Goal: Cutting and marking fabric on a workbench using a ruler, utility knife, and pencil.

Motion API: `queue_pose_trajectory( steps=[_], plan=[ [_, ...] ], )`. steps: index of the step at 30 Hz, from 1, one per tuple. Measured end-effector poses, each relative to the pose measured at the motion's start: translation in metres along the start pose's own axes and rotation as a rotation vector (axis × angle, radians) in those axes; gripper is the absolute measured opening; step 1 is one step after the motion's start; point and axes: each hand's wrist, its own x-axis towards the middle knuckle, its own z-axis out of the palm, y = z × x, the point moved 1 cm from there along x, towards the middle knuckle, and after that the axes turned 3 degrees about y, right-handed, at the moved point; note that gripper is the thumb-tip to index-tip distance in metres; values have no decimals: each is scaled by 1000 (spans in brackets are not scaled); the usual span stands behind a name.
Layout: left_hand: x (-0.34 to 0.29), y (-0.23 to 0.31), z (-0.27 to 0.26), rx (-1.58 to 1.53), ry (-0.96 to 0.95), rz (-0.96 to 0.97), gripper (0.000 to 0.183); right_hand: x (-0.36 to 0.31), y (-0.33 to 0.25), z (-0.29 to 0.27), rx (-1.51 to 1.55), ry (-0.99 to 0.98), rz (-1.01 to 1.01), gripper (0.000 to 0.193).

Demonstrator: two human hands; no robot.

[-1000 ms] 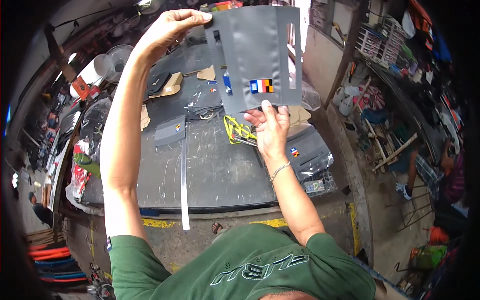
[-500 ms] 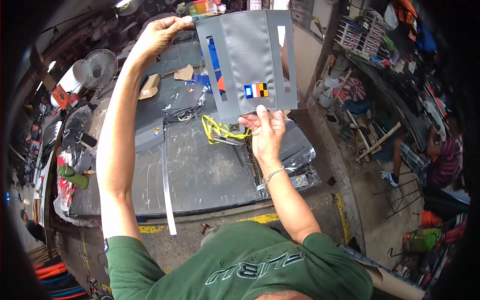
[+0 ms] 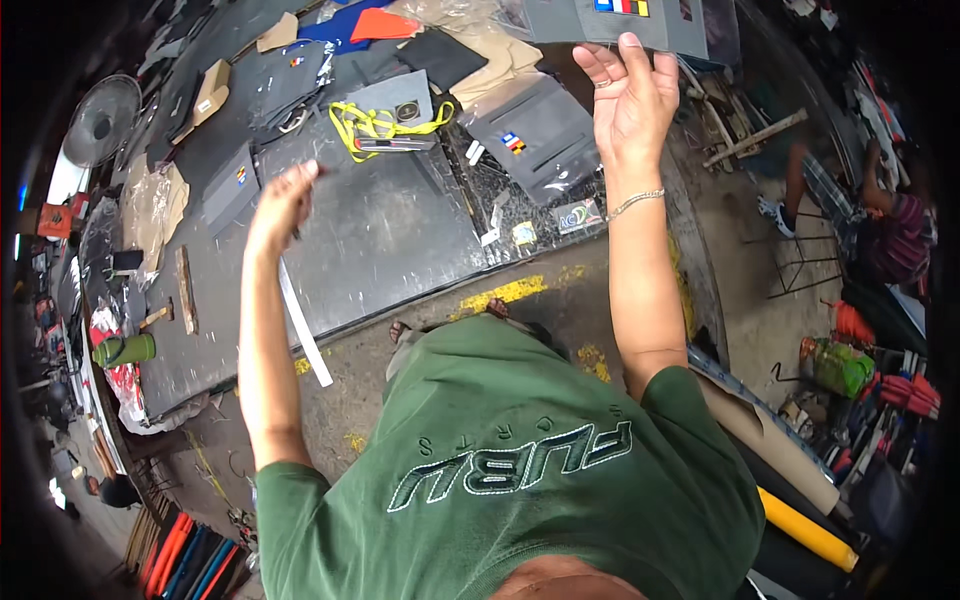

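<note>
My right hand [image 3: 635, 112] is raised at the top right, its thumb and fingers at the lower edge of a grey leatherette panel [image 3: 560, 22]. A small patch of coloured flag squares [image 3: 622, 6] is on that panel, which runs out of the top of the picture. My left hand [image 3: 283, 205] is over the left part of the dark worktable [image 3: 390, 235], away from the panel; its curled fingers are blurred. Near it lies a smaller grey piece [image 3: 232, 190] with a similar patch. A white strip [image 3: 303, 325] hangs over the table's front edge below my left hand.
Yellow cord [image 3: 365, 122] and a box cutter [image 3: 395, 145] lie mid-table. Another patched grey panel [image 3: 540, 135] rests to their right. A hammer [image 3: 157, 317] and a green bottle [image 3: 125, 349] are at the left. A person [image 3: 890, 210] sits at the far right.
My left hand has let go of the panel's upper corner and come down over the table. My right hand has carried the panel up and to the right, partly out of view.
</note>
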Motion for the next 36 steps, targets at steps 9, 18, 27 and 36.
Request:
queue_pose_trajectory(
  steps=[9,18,27,36],
  plan=[
    [-28,-82,140,-440,-191,-304,44,-84,74,-41,1,428,244,19],
    [18,-68,215,-258,-165,-243,38,-193,186,-98,25,611,770,67],
    [59,-22,278,68,-151,-178,53,-176,181,-102,-120,506,791,63],
    [81,-34,304,-183,-96,-6,17,-133,103,-157,-1005,128,554,32]
  ],
)
